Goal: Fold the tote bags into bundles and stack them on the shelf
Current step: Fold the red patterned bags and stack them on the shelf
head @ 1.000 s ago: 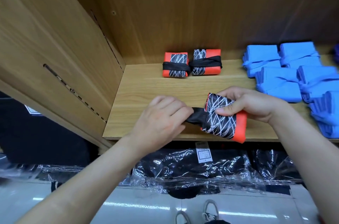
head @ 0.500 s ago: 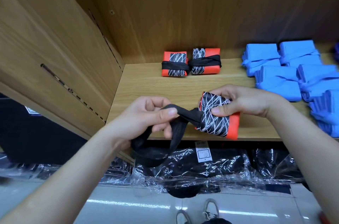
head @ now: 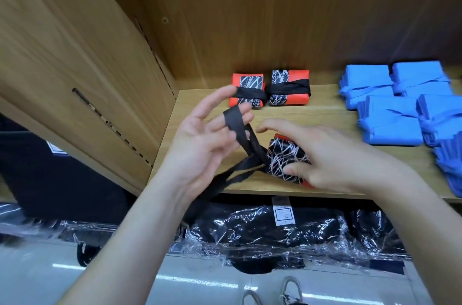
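Fingers [head: 217, 101] of left hand [head: 197, 147] spread, black strap [head: 233, 122] looped over them, likely held taut for wrapping; right hand [head: 332, 162] pinches folded tote bundle [head: 287, 154] on shelf [head: 312, 114] front edge so folds hold

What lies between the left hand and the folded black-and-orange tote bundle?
The bag's black fabric strap, looped over spread fingers of the left hand and running to the folded black-and-orange tote bundle gripped by the right hand. Head view shows it.
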A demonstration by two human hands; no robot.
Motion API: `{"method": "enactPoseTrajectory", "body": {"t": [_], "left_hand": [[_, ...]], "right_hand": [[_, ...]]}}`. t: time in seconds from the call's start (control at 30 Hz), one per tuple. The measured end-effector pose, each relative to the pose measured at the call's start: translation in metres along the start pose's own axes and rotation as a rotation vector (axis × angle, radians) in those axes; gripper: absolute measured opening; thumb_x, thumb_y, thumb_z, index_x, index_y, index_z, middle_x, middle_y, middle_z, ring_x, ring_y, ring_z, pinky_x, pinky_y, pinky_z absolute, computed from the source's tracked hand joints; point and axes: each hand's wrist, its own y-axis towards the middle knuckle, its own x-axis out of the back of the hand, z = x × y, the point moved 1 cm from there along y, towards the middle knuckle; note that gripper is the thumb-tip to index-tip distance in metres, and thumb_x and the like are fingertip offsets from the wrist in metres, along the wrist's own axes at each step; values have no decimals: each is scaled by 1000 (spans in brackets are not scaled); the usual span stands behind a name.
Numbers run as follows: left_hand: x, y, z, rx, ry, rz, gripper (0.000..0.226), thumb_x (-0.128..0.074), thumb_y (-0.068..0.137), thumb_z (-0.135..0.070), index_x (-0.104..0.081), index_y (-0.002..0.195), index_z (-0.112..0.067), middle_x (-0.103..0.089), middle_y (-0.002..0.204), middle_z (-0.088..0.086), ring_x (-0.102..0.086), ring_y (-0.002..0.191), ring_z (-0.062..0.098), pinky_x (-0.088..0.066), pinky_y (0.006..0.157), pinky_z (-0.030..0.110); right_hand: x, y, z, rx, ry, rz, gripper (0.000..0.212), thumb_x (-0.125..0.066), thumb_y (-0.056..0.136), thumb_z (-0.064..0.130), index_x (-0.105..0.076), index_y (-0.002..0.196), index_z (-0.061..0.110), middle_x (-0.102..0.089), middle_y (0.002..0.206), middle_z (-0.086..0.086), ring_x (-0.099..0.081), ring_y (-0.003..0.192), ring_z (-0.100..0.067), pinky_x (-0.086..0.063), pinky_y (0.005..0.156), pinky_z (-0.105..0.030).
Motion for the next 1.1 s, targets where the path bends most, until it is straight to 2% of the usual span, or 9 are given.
{"method": "enactPoseTrajectory", "body": {"t": [0.17, 0.23, 0.33, 0.43, 0.53, 0.63, 0.83, 0.93, 1.1], "left_hand": [[19, -16, -15, -30, 572, 277, 62, -60, 76, 8, -61, 120, -36, -66, 78, 1, -61, 81, 11, -45, 78, 17], [25, -20, -11, -17, 1049, 310, 60, -71, 82, -17, -48, 126, -51, -64, 93, -13, -56, 98, 0, -39, 90, 15], [23, -25, 3, -202, 1723, 391, 87, -72, 73, -60, -14, 138, -59, -51, 113, -19, -46, 111, 4, -26, 96, 36], [30, -29, 18, -469, 1930, 449, 122, -87, 62, -30, -4, 150, -48, -47, 117, 3, -49, 101, 19, -29, 84, 42], [32, -27, 22, -674, 1907, 333, 125, -87, 60, -8, -9, 150, -42, -47, 115, 11, -38, 88, 17, -29, 79, 41], [18, -23, 21, -700, 1751, 277, 113, -87, 63, -44, -12, 147, -42, -48, 94, 3, -14, 75, 7, -26, 72, 35], [-12, -25, 28, -812, 1822, 317, 58, -51, 80, -62, -42, 134, -45, -32, 81, -5, -25, 69, 10, -22, 67, 34], [-17, -22, 29, -748, 1681, 241, 34, -45, 87, -57, -65, 104, -35, -40, 73, -7, -28, 61, 11, -28, 65, 34], [-19, -14, 28, -462, 1321, 134, 22, -55, 93, -34, -56, 73, -25, -47, 59, -13, -39, 54, 4, -26, 63, 29]], "right_hand": [[-3, 4, -35, -74, 318, -21, 53, -73, 85, 25, -48, 125, 49, -52, 136, 20, -47, 125, -6, -36, 108, -33], [-3, 7, -40, -43, 433, 9, 45, -75, 83, 14, -57, 114, 40, -61, 116, 22, -56, 108, -1, -42, 98, -24], [-6, 11, -43, -30, 731, 91, 37, -73, 81, -1, -64, 110, 20, -67, 93, 16, -62, 86, -3, -47, 78, -17], [-5, 11, -54, -66, 1047, 117, 41, -73, 70, -2, -65, 109, 8, -71, 92, 0, -66, 82, -13, -52, 71, -19], [-9, 13, -61, -95, 1201, 199, 46, -68, 67, -2, -64, 112, 4, -72, 91, -9, -69, 77, -20, -55, 66, -24], [-16, 19, -64, -94, 1200, 246, 48, -66, 68, 3, -64, 116, 3, -70, 102, -17, -67, 85, -26, -56, 74, -30], [-18, 26, -66, -121, 1173, 260, 45, -66, 67, 4, -68, 111, 4, -71, 100, -14, -68, 83, -21, -54, 70, -24], [-20, 27, -62, -143, 1096, 248, 44, -68, 66, 8, -68, 110, 5, -71, 95, -11, -65, 79, -21, -53, 67, -26], [-21, 23, -59, -97, 979, 186, 27, -73, 73, 12, -74, 99, 15, -74, 99, -7, -68, 86, -15, -53, 76, -26]]}}
